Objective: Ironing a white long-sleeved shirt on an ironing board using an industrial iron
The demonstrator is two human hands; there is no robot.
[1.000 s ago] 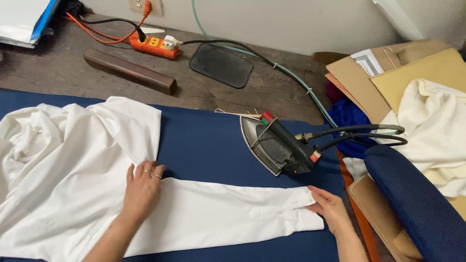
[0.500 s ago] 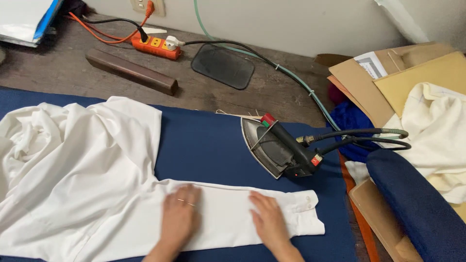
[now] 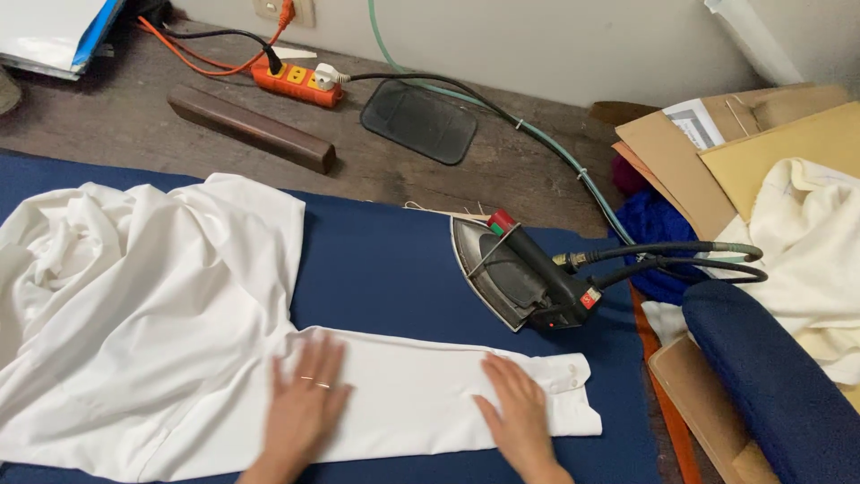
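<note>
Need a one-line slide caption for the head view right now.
Both hands, left hand and right hand, flat on white shirt sleeve; iron alongside.

A pale wall (image 3: 537, 36) runs along the far side, with a socket plate (image 3: 285, 11) low on it. Below it lies a worn, dark wooden floor (image 3: 134, 125) in even light. A blue padded chair arm (image 3: 770, 385) stands at right.
</note>
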